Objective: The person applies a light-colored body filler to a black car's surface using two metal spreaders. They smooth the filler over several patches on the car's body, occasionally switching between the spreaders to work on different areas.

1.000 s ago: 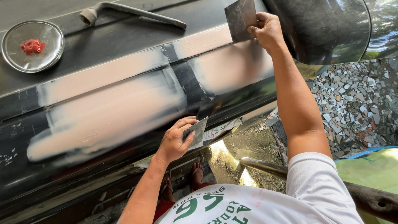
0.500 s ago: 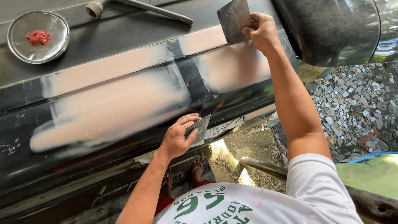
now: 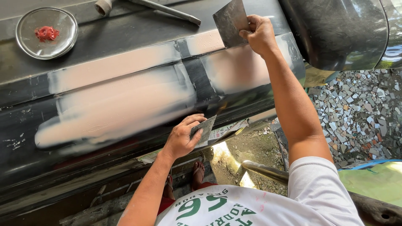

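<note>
Grey metal spreader (image 3: 229, 21) upright against panel; smaller spreader (image 3: 204, 129) tilted.

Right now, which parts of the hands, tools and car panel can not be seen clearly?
- Head view: right hand covers the metal spreader handle.
- Left hand covers most of the small scraper.
- Top edge cuts the grey tool.
- Red blob in the round dish: too small to identify.

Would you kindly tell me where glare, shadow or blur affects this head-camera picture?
Head view: sharp throughout; sun glare on the glossy black curved fender and the ground patch; the black metal body panel with pinkish filler lies in even shade; right hand and left hand unblurred.
</note>
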